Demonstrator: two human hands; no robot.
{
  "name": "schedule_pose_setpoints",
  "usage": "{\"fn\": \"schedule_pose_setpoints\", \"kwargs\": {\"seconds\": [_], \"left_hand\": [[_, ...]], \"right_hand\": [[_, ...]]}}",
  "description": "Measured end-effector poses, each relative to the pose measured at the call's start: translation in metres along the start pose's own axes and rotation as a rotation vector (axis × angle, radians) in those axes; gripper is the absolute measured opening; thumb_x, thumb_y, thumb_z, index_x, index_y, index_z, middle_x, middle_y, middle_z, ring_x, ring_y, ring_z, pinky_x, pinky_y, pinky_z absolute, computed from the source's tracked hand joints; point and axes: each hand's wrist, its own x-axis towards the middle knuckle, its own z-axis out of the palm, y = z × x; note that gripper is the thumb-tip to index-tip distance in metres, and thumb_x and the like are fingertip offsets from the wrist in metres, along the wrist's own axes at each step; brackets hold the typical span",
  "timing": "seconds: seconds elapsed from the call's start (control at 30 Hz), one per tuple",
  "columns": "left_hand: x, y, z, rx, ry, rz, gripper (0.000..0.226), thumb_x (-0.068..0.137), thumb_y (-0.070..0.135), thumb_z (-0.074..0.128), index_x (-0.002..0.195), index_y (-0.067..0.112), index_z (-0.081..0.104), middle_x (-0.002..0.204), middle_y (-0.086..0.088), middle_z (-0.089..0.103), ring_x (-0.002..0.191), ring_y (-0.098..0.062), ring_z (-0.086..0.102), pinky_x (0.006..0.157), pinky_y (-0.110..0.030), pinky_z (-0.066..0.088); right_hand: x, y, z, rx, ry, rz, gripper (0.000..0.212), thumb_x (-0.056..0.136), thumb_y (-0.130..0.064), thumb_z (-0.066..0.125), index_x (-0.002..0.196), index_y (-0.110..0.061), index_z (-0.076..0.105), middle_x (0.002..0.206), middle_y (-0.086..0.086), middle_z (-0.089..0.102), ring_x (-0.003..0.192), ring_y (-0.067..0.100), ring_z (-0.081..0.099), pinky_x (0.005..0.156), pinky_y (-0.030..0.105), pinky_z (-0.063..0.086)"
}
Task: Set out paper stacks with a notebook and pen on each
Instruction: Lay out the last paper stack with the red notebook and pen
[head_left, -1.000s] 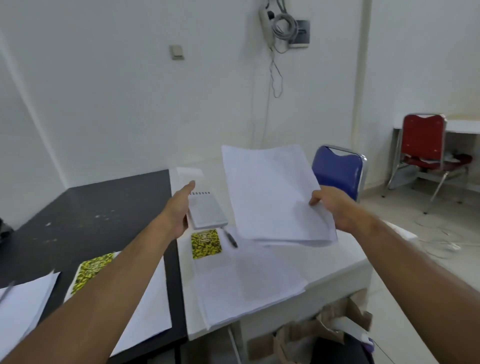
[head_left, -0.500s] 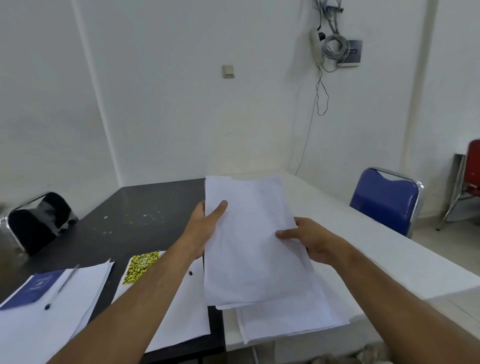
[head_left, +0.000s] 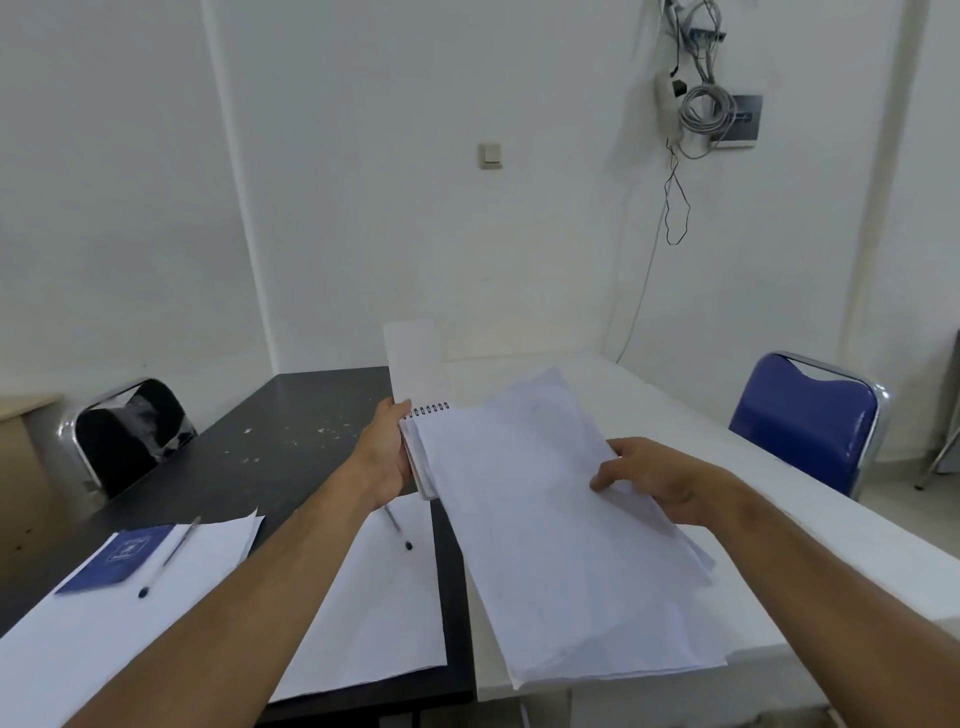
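My right hand (head_left: 660, 483) grips a stack of white paper (head_left: 519, 499), tilted over the white table (head_left: 810, 525). Another paper stack (head_left: 623, 649) lies beneath it at the table's near edge. My left hand (head_left: 384, 452) holds a spiral notebook (head_left: 423, 431) by its left edge, cover flipped up; the held paper overlaps its right part. On the black table (head_left: 270, 436) a middle paper stack (head_left: 379, 613) carries a pen (head_left: 397, 525). A left paper stack (head_left: 78, 639) carries a blue notebook (head_left: 117, 556) and a second pen (head_left: 169, 556).
A black chair (head_left: 130, 431) stands at the black table's far left. A blue chair (head_left: 810, 415) stands beyond the white table on the right. Both tables run back to a white wall, where cables (head_left: 701, 104) hang.
My left hand left the paper stack's edge and now grips the spiral notebook. The right hand keeps the paper and has carried it right, over the white table. The view has shifted.
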Motion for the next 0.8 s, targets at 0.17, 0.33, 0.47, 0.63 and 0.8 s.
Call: {"fn": "schedule_pose_setpoints", "kwargs": {"seconds": [0.17, 0.33, 0.47, 0.63, 0.8], "left_hand": [[-0.003, -0.001, -0.003, -0.006, -0.112, -0.036, 0.039, 0.094, 0.038, 0.033, 0.109, 0.016, 0.061, 0.102, -0.007, 0.073, 0.086, -0.029, 0.065, 0.072, -0.038, 0.048], [0.004, -0.001, -0.006, -0.072, -0.078, -0.086, 0.034, 0.093, 0.048, 0.041, 0.072, 0.021, 0.042, 0.072, 0.000, 0.046, 0.069, -0.021, 0.049, 0.070, -0.034, 0.043], [0.006, -0.003, -0.001, 0.031, -0.073, -0.072, 0.026, 0.096, 0.026, 0.055, 0.076, 0.020, 0.041, 0.077, -0.003, 0.053, 0.069, -0.020, 0.058, 0.069, -0.034, 0.052], [0.011, -0.008, 0.002, 0.009, -0.031, 0.024, 0.035, 0.090, -0.005, 0.062, 0.119, 0.010, 0.050, 0.112, -0.020, 0.060, 0.093, -0.031, 0.065, 0.080, -0.047, 0.060], [0.010, -0.011, 0.013, 0.025, 0.018, 0.043, 0.012, 0.093, -0.003, 0.058, 0.090, 0.008, 0.062, 0.088, -0.013, 0.066, 0.079, -0.029, 0.067, 0.077, -0.042, 0.059]], "right_hand": [[0.003, -0.004, 0.007, 0.005, -0.020, 0.026, 0.030, 0.084, -0.005, 0.072, 0.113, -0.009, 0.077, 0.111, 0.016, 0.077, 0.107, 0.041, 0.072, 0.099, 0.053, 0.056], [0.007, -0.002, 0.006, 0.065, -0.013, 0.028, 0.032, 0.084, -0.006, 0.070, 0.116, -0.003, 0.075, 0.114, 0.021, 0.075, 0.111, 0.045, 0.069, 0.099, 0.057, 0.054], [0.009, 0.003, 0.003, 0.124, -0.015, 0.031, 0.036, 0.086, -0.005, 0.066, 0.121, 0.003, 0.070, 0.120, 0.024, 0.072, 0.109, 0.045, 0.069, 0.101, 0.056, 0.053], [0.009, 0.006, -0.001, 0.178, 0.007, 0.012, 0.040, 0.085, -0.005, 0.065, 0.123, 0.007, 0.066, 0.122, 0.027, 0.070, 0.094, 0.038, 0.069, 0.098, 0.055, 0.053], [0.008, 0.004, -0.001, 0.162, -0.008, 0.030, 0.043, 0.083, -0.013, 0.070, 0.123, 0.005, 0.066, 0.121, 0.026, 0.071, 0.095, 0.037, 0.071, 0.097, 0.053, 0.055]]}}
